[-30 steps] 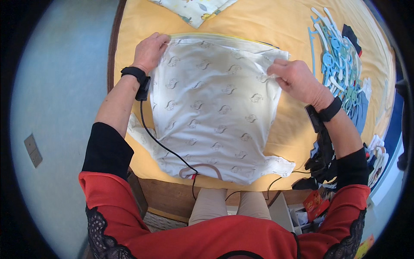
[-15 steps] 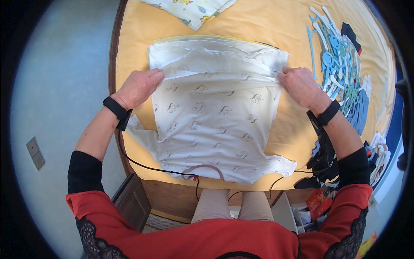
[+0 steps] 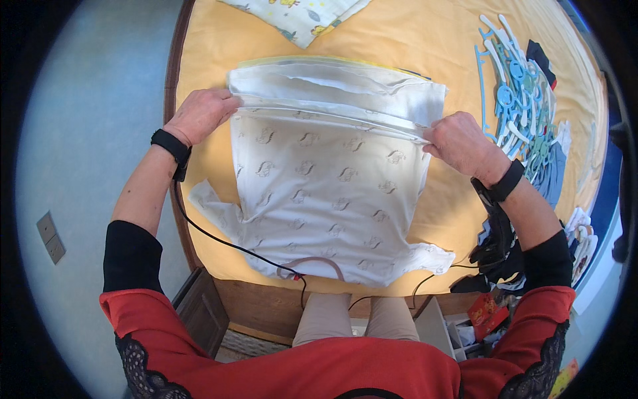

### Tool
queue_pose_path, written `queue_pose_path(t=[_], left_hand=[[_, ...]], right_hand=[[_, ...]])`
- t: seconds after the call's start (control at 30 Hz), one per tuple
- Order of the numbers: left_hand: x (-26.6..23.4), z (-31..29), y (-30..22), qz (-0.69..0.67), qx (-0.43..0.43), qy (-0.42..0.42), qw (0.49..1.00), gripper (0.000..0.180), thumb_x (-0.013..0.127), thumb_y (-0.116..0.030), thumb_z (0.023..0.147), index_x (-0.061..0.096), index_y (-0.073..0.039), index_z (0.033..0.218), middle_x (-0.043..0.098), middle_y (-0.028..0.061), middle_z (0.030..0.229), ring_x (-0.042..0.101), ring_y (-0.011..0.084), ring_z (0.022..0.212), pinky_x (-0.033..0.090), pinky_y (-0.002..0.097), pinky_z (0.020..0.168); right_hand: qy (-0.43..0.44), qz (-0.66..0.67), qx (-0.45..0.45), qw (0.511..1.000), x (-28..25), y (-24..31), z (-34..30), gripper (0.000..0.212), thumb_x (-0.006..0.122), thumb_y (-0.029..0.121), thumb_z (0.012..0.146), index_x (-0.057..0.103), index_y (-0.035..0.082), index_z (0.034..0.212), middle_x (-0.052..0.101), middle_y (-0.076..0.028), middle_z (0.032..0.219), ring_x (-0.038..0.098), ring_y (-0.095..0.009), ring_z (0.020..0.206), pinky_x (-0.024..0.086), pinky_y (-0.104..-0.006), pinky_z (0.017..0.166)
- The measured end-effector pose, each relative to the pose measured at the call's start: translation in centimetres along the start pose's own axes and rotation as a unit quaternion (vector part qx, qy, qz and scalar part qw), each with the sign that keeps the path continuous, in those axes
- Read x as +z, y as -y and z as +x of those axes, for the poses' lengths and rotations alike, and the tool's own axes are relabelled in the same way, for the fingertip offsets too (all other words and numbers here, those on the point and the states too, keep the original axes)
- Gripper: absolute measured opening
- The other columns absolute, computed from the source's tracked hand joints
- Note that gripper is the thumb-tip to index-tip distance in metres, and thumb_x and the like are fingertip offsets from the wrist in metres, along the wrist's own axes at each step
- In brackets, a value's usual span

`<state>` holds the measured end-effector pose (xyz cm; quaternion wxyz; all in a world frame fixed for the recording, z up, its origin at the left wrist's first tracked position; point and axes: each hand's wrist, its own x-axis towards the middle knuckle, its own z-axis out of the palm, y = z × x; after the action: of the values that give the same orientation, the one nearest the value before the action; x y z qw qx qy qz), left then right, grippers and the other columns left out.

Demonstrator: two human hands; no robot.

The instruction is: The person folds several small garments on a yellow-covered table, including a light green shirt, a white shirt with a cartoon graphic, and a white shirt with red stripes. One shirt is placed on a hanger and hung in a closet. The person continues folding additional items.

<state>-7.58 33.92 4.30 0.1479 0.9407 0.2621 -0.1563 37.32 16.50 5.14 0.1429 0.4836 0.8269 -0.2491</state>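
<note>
A small white shirt [image 3: 319, 193] with rows of brownish printed motifs lies on the bed, its neckline toward me and its sleeves spread to both sides. My left hand [image 3: 204, 114] pinches the left end of the shirt's hem. At the other end, my right hand [image 3: 464, 144] grips the same hem, fingers closed. Between them the hem edge is stretched taut across the shirt, slanting lower toward the right. Beyond the hem, more white cloth [image 3: 332, 76] lies underneath, with a yellow edge along its far side. My fingertips are partly hidden by the hands.
Blue and white hangers [image 3: 508, 93] are heaped at the right of the yellow bed sheet [image 3: 425, 40]. A patterned white cloth [image 3: 302, 20] lies at the far edge. Dark straps [image 3: 495, 239] and clothes are on the right. A black cable [image 3: 229, 251] crosses the near edge.
My left hand has moved slightly up and left, my right hand slightly down. The loosely bunched hem between them has become a straighter, tauter band.
</note>
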Motion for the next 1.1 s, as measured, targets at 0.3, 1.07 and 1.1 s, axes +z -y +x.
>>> queue_pose_path(t=[0.3,1.07,1.1], left_hand=[[1.0,2.1,-1.0,0.004,0.000,0.009,1.000,0.017,0.059,-0.015,0.091,0.062,-0.013,0.108,0.064,0.0115,0.084,0.065,0.0342,0.085,0.052,0.0463,0.071],[-0.2,4.6,1.2,-0.075,-0.069,-0.079,0.992,0.022,0.058,-0.024,0.098,0.060,-0.010,0.115,0.064,0.0147,0.089,0.062,0.0369,0.087,0.051,0.0474,0.077],[-0.5,4.2,1.7,-0.040,-0.057,-0.074,0.995,0.020,0.058,-0.023,0.098,0.060,-0.009,0.111,0.063,0.0140,0.090,0.061,0.0364,0.087,0.051,0.0472,0.077]], right_hand=[[-0.032,0.060,-0.080,0.995,0.7,-0.3,6.1,0.026,0.068,0.027,0.090,0.059,0.007,0.105,0.063,-0.017,0.071,0.064,-0.040,0.076,0.049,-0.0502,0.069],[-0.135,0.109,0.002,0.985,1.6,-4.8,3.2,0.020,0.064,0.030,0.093,0.062,0.011,0.094,0.063,-0.013,0.080,0.063,-0.036,0.078,0.048,-0.0481,0.069],[-0.110,0.065,-0.017,0.992,1.4,-5.0,2.8,0.020,0.065,0.030,0.092,0.062,0.011,0.090,0.061,-0.012,0.080,0.063,-0.035,0.078,0.048,-0.0476,0.069]])
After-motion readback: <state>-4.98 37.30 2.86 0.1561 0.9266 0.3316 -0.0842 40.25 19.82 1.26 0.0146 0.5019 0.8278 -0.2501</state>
